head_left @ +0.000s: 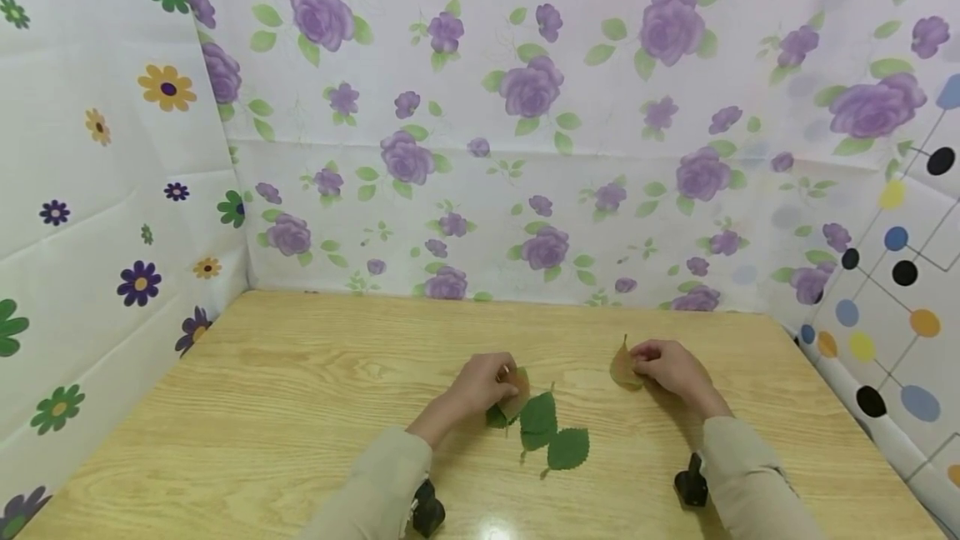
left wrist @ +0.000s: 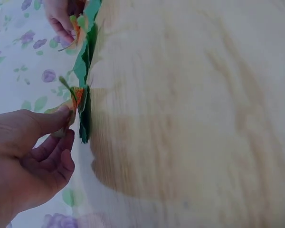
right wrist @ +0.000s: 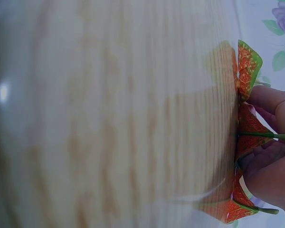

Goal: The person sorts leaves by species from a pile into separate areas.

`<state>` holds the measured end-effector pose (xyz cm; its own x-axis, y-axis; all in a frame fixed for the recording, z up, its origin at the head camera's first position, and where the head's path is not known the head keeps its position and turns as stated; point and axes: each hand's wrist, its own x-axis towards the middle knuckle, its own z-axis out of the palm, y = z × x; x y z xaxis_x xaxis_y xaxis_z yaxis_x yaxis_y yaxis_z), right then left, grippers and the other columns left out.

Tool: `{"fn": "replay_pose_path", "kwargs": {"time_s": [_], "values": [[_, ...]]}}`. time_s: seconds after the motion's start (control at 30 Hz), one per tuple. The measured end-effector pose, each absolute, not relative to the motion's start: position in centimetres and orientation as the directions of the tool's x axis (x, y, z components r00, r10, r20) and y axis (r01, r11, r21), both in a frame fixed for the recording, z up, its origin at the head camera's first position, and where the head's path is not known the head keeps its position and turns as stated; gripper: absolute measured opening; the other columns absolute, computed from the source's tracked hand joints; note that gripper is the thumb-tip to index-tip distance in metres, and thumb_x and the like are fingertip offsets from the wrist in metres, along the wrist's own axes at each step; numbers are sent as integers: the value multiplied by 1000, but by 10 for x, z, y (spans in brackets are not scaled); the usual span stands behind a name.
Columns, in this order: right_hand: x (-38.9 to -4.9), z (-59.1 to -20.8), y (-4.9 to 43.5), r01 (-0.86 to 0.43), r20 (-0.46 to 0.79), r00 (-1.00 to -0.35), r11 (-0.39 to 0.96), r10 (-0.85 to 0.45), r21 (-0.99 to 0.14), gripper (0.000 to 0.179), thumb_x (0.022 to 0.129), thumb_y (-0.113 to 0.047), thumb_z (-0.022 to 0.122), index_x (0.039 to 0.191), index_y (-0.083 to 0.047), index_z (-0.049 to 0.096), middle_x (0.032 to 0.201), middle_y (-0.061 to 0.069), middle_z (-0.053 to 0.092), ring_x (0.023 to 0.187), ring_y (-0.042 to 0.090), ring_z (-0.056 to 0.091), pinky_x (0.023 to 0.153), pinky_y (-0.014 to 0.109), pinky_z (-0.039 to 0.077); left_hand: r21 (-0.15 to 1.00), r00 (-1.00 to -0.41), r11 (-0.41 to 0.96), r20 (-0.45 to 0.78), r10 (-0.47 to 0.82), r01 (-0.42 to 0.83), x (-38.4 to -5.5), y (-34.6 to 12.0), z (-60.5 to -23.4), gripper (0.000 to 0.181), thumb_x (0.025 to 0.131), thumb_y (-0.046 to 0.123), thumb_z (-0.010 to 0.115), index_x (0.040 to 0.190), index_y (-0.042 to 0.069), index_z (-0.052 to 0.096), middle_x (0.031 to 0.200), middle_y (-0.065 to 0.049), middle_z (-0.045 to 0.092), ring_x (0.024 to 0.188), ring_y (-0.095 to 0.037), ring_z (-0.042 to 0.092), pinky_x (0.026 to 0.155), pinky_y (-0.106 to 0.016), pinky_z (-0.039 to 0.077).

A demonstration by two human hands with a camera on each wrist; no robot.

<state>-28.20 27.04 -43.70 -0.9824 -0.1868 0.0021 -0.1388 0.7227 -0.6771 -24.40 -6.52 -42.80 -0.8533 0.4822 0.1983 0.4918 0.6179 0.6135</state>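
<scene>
In the head view my left hand (head_left: pixel 480 382) pinches an orange-brown leaf (head_left: pixel 517 397) over a dark green leaf (head_left: pixel 497 417). The left wrist view has that leaf (left wrist: pixel 76 99) between thumb and fingertips, its stem sticking up beside the green leaf (left wrist: pixel 85 118). To the right, my right hand (head_left: pixel 673 372) grips the edge of another orange-brown leaf (head_left: pixel 624 367), stem pointing away. Red-orange leaf faces with green edges and stems (right wrist: pixel 250 66) show around the fingers in the right wrist view. Between the hands lie overlapping green leaves (head_left: pixel 538 413) and a separate toothed green leaf (head_left: pixel 568 449).
All of this is on a light wood-grain table (head_left: pixel 300 407). A curtain with purple roses (head_left: pixel 532 90) hangs behind it, with patterned cloths on the left (head_left: pixel 90 257) and right (head_left: pixel 922 273). Black devices (head_left: pixel 692 482) sit at both wrists.
</scene>
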Motion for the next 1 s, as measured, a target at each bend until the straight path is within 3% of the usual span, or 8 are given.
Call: {"fn": "replay_pose_path", "kwargs": {"time_s": [0.2, 0.4, 0.6, 1.0], "values": [[-283, -438, 272, -126, -3, -985, 720, -175, -682, 28, 93, -11, 63, 117, 4, 64, 103, 12, 66, 97, 30, 60, 85, 48, 48, 659, -855, 577, 210, 475, 482, -247, -70, -429, 16, 85, -2, 70, 100, -5, 64, 87, -14, 66, 80, -26, 64, 65, -28, 53], [-282, -439, 273, -137, 5, -983, 724, -181, -676, 28, 93, -11, 63, 116, 5, 64, 103, 14, 66, 97, 31, 60, 84, 48, 49, 772, -903, 530, 130, 409, 351, -247, -69, -424, 15, 87, -3, 68, 101, -4, 62, 92, -10, 64, 87, -25, 61, 73, -31, 53], [-282, -439, 274, -140, 11, -984, 731, -178, -668, 27, 93, -11, 62, 117, 3, 65, 104, 14, 66, 99, 32, 60, 86, 50, 48, 867, -928, 437, 71, 366, 239, -249, -63, -420, 13, 89, -2, 66, 100, -3, 60, 90, -7, 60, 81, -18, 58, 65, -28, 53], [-283, -439, 270, -145, 7, -982, 724, -190, -674, 28, 93, -10, 62, 117, 4, 64, 105, 15, 66, 100, 33, 60, 87, 50, 48, 977, -939, 197, 12, 343, 85, -256, -38, -415, 21, 89, -10, 61, 110, -6, 59, 96, -11, 57, 87, -18, 56, 77, -32, 54]]}}
